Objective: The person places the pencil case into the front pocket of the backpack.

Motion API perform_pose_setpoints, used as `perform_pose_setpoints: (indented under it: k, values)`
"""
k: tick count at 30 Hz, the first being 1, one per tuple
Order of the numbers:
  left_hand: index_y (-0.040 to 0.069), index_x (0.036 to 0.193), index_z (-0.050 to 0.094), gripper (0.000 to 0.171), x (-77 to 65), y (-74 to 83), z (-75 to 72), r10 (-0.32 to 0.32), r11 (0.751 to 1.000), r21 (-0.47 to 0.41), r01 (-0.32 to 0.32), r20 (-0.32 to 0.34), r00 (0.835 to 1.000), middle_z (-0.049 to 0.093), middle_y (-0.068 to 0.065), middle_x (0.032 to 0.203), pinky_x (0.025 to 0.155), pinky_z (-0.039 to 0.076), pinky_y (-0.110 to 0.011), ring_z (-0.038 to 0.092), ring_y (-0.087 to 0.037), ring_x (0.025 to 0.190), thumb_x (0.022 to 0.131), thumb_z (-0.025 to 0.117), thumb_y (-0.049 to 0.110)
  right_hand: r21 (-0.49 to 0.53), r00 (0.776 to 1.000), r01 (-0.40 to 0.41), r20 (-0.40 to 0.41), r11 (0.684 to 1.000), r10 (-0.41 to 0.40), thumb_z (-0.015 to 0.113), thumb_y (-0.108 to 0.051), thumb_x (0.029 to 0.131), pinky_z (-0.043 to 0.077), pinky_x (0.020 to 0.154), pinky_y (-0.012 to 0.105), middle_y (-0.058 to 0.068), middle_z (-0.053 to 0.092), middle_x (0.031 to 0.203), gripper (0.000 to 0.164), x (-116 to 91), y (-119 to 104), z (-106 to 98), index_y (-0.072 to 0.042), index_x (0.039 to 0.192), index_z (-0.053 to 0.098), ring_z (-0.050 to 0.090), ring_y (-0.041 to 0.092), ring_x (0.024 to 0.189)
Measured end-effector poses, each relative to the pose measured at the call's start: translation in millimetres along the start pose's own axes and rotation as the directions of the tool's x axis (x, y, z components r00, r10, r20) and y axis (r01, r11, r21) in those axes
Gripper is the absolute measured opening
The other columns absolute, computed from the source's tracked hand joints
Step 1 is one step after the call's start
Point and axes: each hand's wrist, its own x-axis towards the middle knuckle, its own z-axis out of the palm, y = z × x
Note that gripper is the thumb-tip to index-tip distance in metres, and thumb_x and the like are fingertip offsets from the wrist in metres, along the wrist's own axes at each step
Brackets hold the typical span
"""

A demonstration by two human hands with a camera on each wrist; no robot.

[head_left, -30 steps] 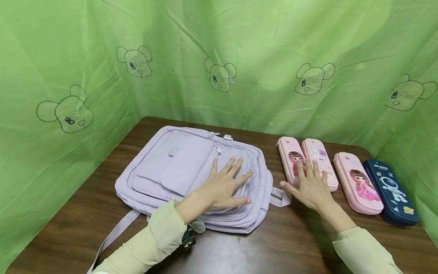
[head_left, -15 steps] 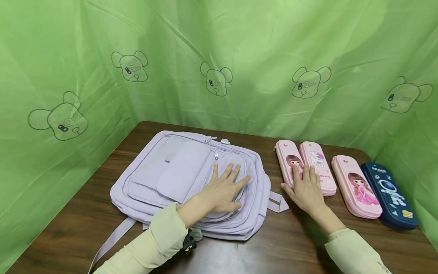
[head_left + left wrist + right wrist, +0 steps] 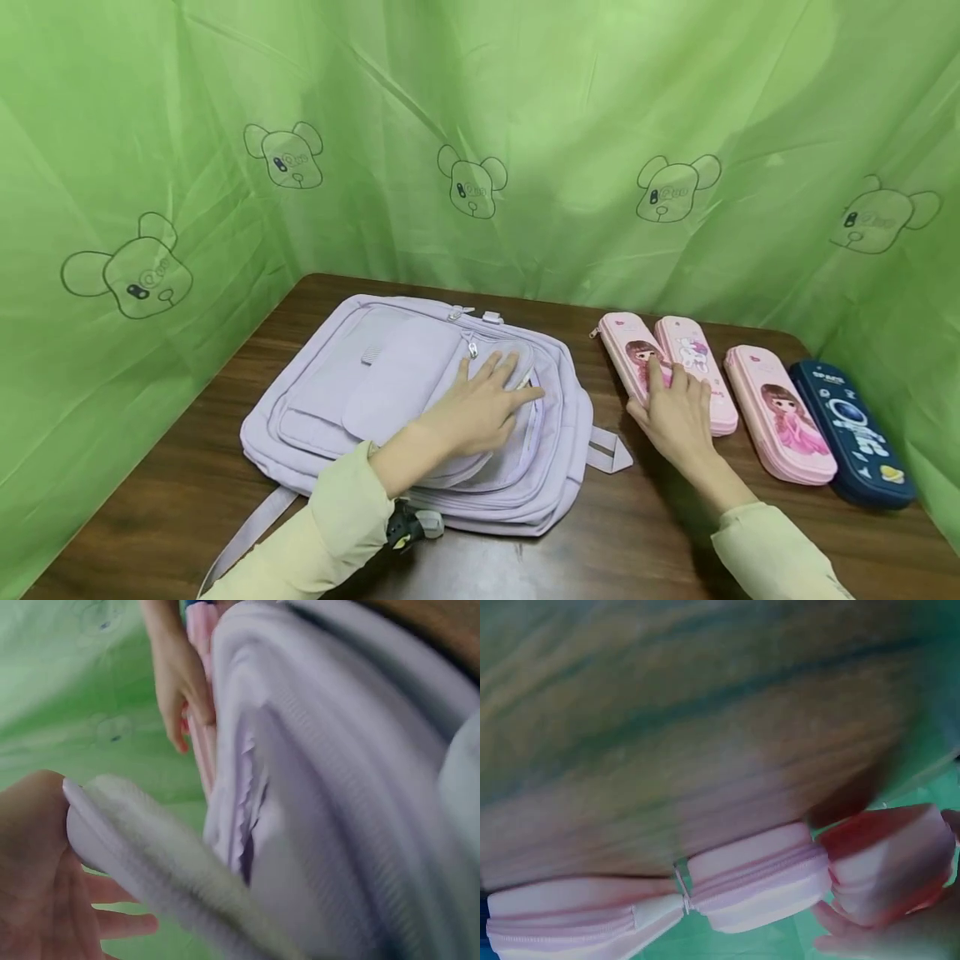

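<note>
A pale lilac backpack (image 3: pixel 397 375) lies flat on the wooden table, its front pocket unzipped. My left hand (image 3: pixel 476 408) grips the edge of that pocket's flap (image 3: pixel 165 855), fingers spread over the top; in the left wrist view the flap stands away from the bag, baring the opening beside the zipper teeth (image 3: pixel 244 802). My right hand (image 3: pixel 678 421) holds the leftmost pink pencil case (image 3: pixel 628 337), printed with a doll-like girl, its thumb at the near left side. In the right wrist view this case (image 3: pixel 892 862) sits tilted in the hand.
Beside it lie a pink pencil case with a bunny print (image 3: pixel 693 354), another girl-print pink case (image 3: pixel 780 408) and a dark blue space pencil case (image 3: pixel 851 433). One strap (image 3: pixel 251 533) trails off the backpack's near left side. Green curtain (image 3: pixel 570 167) encloses the table.
The left hand has closed on the pocket flap and drawn it back, widening the opening. The right hand's spread fingers have curled onto the leftmost pink pencil case.
</note>
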Motion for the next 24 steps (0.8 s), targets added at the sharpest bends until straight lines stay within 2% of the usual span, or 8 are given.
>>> perform_pose_setpoints:
  k: [5, 8, 11, 15, 17, 22, 24]
  values:
    - [0.027, 0.137, 0.048, 0.043, -8.0, -15.1, -13.7, -0.056, 0.997, -0.053, 0.053, -0.045, 0.997, 0.017, -0.011, 0.153, 0.101, 0.005, -0.064, 0.011, -0.036, 0.138, 0.094, 0.042, 0.030, 0.029, 0.999, 0.002, -0.032, 1.000, -0.001, 0.065, -0.025, 0.077, 0.029, 0.081, 0.064, 0.042, 0.044, 0.111, 0.063, 3.5, -3.4, -12.6, 0.005, 0.128, 0.043, 0.043, 0.059, 0.082]
    - [0.026, 0.138, 0.046, 0.045, -14.9, -25.3, -23.8, -0.095, 0.992, -0.086, 0.089, -0.069, 0.993, 0.017, -0.010, 0.152, 0.102, 0.003, -0.063, 0.008, -0.034, 0.139, 0.095, 0.042, 0.038, 0.092, 0.999, -0.031, -0.019, 0.995, 0.033, 0.063, -0.024, 0.078, 0.034, 0.075, 0.065, 0.040, 0.040, 0.121, 0.065, 5.5, -7.8, -29.3, 0.002, 0.133, 0.041, 0.040, 0.057, 0.094]
    - [0.028, 0.142, 0.041, 0.048, -23.7, -37.1, -35.6, -0.137, 0.985, -0.115, 0.127, -0.086, 0.987, 0.017, -0.011, 0.152, 0.102, 0.001, -0.063, 0.007, -0.035, 0.138, 0.095, 0.042, 0.042, 0.170, 0.999, -0.019, -0.029, 0.985, 0.024, 0.063, -0.024, 0.080, 0.034, 0.079, 0.065, 0.035, 0.037, 0.129, 0.066, 7.3, -11.8, -48.0, 0.000, 0.137, 0.038, 0.035, 0.053, 0.105]
    - [0.029, 0.144, 0.036, 0.052, -36.7, -55.2, -48.5, -0.178, 0.976, -0.145, 0.164, -0.095, 0.979, 0.016, -0.011, 0.152, 0.101, 0.000, -0.065, 0.006, -0.035, 0.138, 0.095, 0.043, 0.044, 0.248, 0.995, 0.082, -0.078, 0.965, -0.065, 0.065, -0.023, 0.079, 0.023, 0.096, 0.060, 0.030, 0.038, 0.132, 0.066, 7.2, -15.3, -67.8, -0.003, 0.138, 0.040, 0.035, 0.050, 0.109]
    - [0.030, 0.143, 0.037, 0.054, -42.6, -64.0, -52.2, -0.198, 0.971, -0.153, 0.184, -0.083, 0.977, 0.014, -0.011, 0.152, 0.100, -0.002, -0.065, 0.003, -0.034, 0.139, 0.094, 0.043, 0.050, 0.269, 0.989, 0.134, -0.096, 0.954, -0.112, 0.066, -0.022, 0.078, 0.016, 0.103, 0.057, 0.029, 0.039, 0.133, 0.067, 5.6, -16.6, -74.5, -0.005, 0.138, 0.042, 0.035, 0.049, 0.111]
    - [0.035, 0.143, 0.035, 0.068, -54.0, -83.3, -54.7, -0.235, 0.967, -0.113, 0.228, -0.060, 0.970, 0.010, -0.011, 0.153, 0.099, -0.006, -0.066, -0.005, -0.034, 0.138, 0.085, 0.035, 0.072, 0.262, 0.964, 0.260, -0.125, 0.929, -0.235, 0.066, -0.025, 0.076, 0.008, 0.108, 0.052, 0.027, 0.039, 0.134, 0.066, -1.8, -20.3, -84.1, -0.006, 0.136, 0.045, 0.037, 0.047, 0.113]
    - [0.036, 0.143, 0.035, 0.074, -58.5, -90.4, -54.0, -0.244, 0.967, -0.094, 0.238, -0.063, 0.968, 0.011, -0.011, 0.153, 0.099, -0.007, -0.066, -0.006, -0.035, 0.138, 0.082, 0.033, 0.077, 0.255, 0.954, 0.296, -0.122, 0.920, -0.273, 0.065, -0.027, 0.077, 0.012, 0.107, 0.052, 0.025, 0.039, 0.136, 0.066, -6.7, -23.2, -86.8, -0.007, 0.136, 0.046, 0.037, 0.044, 0.113]
